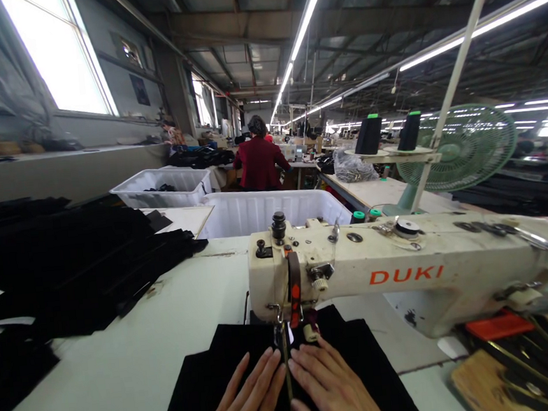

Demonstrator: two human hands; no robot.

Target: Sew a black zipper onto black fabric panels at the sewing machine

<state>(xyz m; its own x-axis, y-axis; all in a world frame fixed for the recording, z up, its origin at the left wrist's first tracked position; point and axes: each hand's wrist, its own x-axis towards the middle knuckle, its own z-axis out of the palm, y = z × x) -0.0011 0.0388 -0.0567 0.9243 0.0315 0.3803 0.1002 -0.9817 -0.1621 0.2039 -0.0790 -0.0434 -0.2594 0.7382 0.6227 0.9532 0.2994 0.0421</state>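
While the left hand (252, 396) and right hand (337, 388) lie flat, fingers slightly spread, the black cloth panel (200, 375) beneath them looks light and limp, best pressed beside the narrow gold-toned strip (289, 383) between them.

Blk fabric (209, 371) lies flat, gold strip (289, 383) down ctr.
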